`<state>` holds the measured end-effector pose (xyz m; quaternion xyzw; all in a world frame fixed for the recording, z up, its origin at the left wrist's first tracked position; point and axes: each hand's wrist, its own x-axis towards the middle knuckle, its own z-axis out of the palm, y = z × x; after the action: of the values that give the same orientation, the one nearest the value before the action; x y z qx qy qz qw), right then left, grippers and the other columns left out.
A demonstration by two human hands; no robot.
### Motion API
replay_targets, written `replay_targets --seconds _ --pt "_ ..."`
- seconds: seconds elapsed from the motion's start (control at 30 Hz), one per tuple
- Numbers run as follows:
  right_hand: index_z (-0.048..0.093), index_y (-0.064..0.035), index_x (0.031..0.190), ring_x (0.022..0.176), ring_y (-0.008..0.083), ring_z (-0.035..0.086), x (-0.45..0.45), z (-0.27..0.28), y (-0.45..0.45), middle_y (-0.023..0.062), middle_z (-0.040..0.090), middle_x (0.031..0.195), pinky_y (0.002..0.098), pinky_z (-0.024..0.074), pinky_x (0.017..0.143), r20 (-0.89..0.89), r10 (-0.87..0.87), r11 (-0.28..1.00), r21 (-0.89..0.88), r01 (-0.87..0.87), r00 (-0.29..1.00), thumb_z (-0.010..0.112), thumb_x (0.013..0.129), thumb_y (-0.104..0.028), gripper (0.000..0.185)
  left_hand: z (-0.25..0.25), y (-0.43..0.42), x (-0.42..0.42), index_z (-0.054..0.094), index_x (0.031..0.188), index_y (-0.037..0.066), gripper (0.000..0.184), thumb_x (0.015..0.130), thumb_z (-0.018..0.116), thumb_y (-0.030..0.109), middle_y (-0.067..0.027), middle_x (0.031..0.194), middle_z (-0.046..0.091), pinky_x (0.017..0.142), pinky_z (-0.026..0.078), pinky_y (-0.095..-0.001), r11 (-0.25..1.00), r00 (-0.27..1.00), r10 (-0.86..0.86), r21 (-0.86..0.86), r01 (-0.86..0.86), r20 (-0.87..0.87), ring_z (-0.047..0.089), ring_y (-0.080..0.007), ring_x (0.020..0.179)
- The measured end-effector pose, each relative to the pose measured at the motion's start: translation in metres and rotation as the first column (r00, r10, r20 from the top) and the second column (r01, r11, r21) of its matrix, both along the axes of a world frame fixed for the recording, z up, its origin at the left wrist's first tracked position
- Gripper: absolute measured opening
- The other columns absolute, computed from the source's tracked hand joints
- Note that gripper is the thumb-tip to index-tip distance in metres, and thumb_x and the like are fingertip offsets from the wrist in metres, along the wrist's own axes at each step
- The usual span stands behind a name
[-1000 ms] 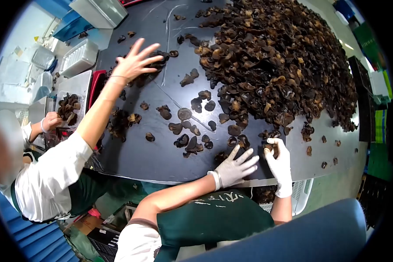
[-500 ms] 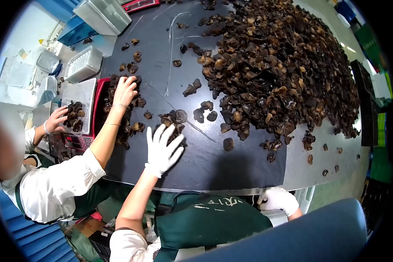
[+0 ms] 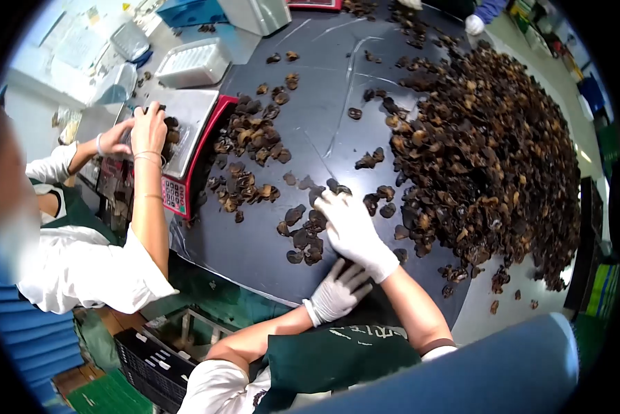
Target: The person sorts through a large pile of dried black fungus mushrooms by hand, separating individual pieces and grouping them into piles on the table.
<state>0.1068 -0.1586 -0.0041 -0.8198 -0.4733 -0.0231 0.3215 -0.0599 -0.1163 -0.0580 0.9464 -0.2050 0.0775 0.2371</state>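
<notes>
My gloved right hand (image 3: 355, 228) reaches over the dark tabletop, its fingers curled down on a dark wood ear mushroom (image 3: 336, 186) at the fingertips. Below its wrist, near the front edge, lies my gloved left hand (image 3: 339, 293), fingers stretched apart and nothing in them. A small group of loose wood ear mushrooms (image 3: 306, 238) sits just left of my right hand. A few more pieces (image 3: 380, 200) are to its right. The large heap of wood ear mushrooms (image 3: 489, 159) covers the right side of the table.
At left, a co-worker's hands (image 3: 148, 131) are over a red scale (image 3: 179, 193) with mushrooms on it. Small piles (image 3: 251, 134) lie beside the scale. Clear plastic tubs (image 3: 196, 62) stand behind. Another person's gloved hand (image 3: 474, 25) shows at the far edge.
My right hand has come up from the table edge onto the mushrooms. My left hand has drawn back right and down toward the edge. The view has shifted; the co-worker's hands came together over the scale.
</notes>
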Motion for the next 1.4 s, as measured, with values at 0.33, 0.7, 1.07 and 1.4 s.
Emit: replay_targets --seconds 0.33,0.7,1.07,1.4 --pt "0.070 -0.0084 0.105 0.096 0.0299 0.068 -0.018 0.035 -0.005 0.0088 0.072 0.108 0.0404 0.0527 0.087 -0.497 0.302 0.941 0.019 -0.337 0.814 0.060 0.083 -0.005 0.025 -0.026 -0.003 0.000 0.053 0.139 0.011 0.049 0.093 0.057 0.027 -0.0149 0.145 0.047 0.119 0.023 -0.0507 0.994 0.955 -0.056 -0.109 0.025 -0.292 0.036 -0.0326 0.142" --pt "0.071 -0.0050 0.095 0.084 0.0292 0.069 0.018 0.015 -0.017 0.0112 0.070 0.088 0.0373 0.0548 0.076 -0.413 -0.037 0.992 -0.128 -0.018 0.910 0.067 0.085 -0.013 0.013 -0.017 -0.003 -0.003 0.065 0.124 0.014 0.039 0.090 0.064 0.034 -0.0117 0.144 0.049 0.116 0.024 -0.0606 1.000 0.999 0.005 0.008 -0.005 -0.035 0.035 -0.0310 0.141" --pt "0.070 -0.0074 0.105 0.080 0.0265 0.064 -0.009 0.018 -0.022 0.0111 0.066 0.085 0.0378 0.0511 0.076 -0.326 -0.093 0.994 0.019 0.104 0.941 0.072 0.077 -0.010 0.029 -0.022 -0.001 0.023 0.068 0.120 0.016 0.036 0.089 0.057 0.032 -0.0116 0.126 0.060 0.109 0.030 -0.0682 0.996 0.993 0.071 0.049 -0.076 0.096 0.051 -0.0340 0.124" --pt "0.071 -0.0056 0.097 0.077 0.0269 0.066 -0.053 0.048 -0.216 0.0112 0.069 0.086 0.0369 0.0529 0.068 -0.798 -0.109 0.923 -0.303 -0.237 0.593 0.066 0.080 -0.018 0.022 0.018 0.088 0.145 0.065 0.123 0.021 0.034 0.091 0.054 0.021 -0.0051 0.138 0.054 0.109 0.028 -0.0693 0.900 0.965 0.262 0.358 -0.249 0.010 0.046 -0.0332 0.129"
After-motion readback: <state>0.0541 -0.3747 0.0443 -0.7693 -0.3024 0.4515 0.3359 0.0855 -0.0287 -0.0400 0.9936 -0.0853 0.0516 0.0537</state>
